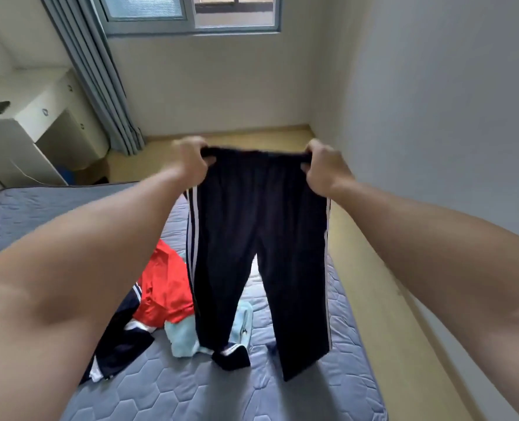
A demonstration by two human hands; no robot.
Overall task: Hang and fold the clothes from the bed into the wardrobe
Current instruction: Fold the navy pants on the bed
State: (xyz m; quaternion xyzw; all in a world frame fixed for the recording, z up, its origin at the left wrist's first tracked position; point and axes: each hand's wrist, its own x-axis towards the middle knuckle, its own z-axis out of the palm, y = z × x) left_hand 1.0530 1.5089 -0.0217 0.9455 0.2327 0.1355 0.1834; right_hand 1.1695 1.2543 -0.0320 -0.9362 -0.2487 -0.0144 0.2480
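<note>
Dark navy track trousers with white side stripes (252, 223) hang full length over the blue-grey quilted mattress (39, 214), toward its right edge, with the waistband uppermost and stretched level. The left leg end appears to rest on the mattress surface; whether the right leg end touches it cannot be told. Near the middle of the mattress, left of the hanging legs, lies a crumpled pile: a red-orange fabric garment (164, 287), a dark navy garment with white trim (121, 347) toward the near edge, and a pale blue soft garment (182, 335) partly behind the left leg. The left hand (191, 159) grips the left end of the waistband with fingers curled over the fabric; the right hand (322, 168) grips the right end likewise.

Step in hand, as judged: one item is held clear of the pile and spread out ahead of folding or hanging. The next move calls for bringing the two legs together seam to seam, then either laying the item on a bare part of the mattress to fold, or carrying it to the wardrobe, which is not in view.

Markings: white stripes run along each outer seam. No brand name or lettering is legible; a small dark mark on the pale blue garment is too small to read
</note>
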